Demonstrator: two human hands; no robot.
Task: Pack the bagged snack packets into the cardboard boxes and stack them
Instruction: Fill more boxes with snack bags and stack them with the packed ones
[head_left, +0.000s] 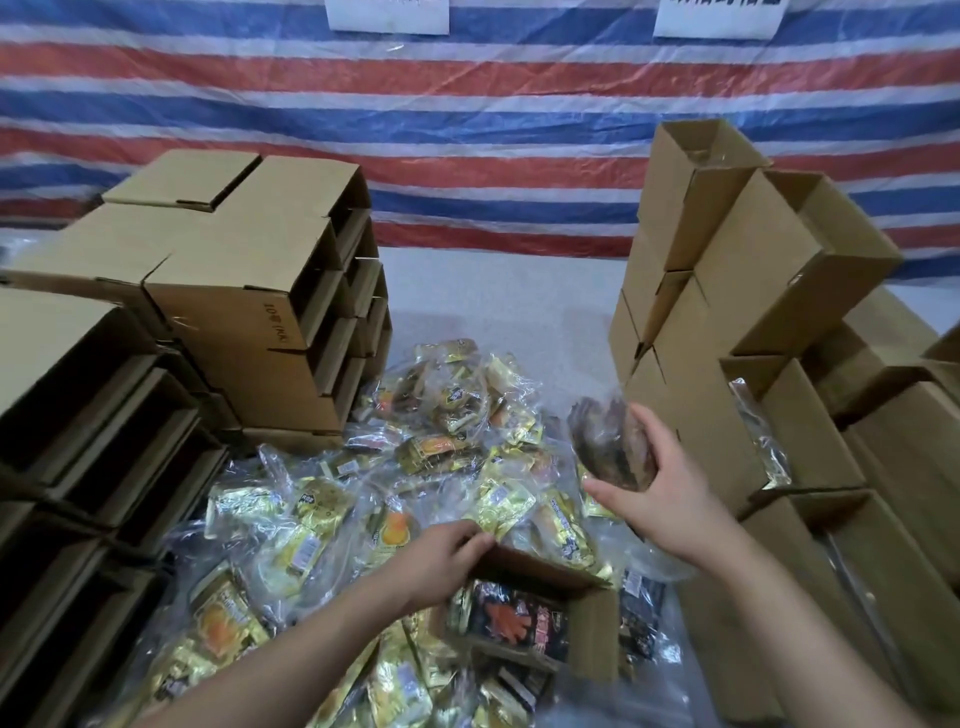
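Observation:
An open cardboard box (592, 629) lies low in the middle on the pile, with a black and orange snack packet (514, 621) inside it. My left hand (447, 558) grips the box's far left rim. My right hand (660, 488) is raised above and to the right of the box and holds a clear bag of dark brown snacks (605, 447). A heap of gold and yellow bagged snack packets (415, 467) covers the surface in front of me.
Empty open boxes are stacked on their sides at the left (249, 312). Stacked boxes stand at the right (737, 291), some with bags showing inside (763, 441). A red, white and blue striped tarp (467, 130) hangs behind.

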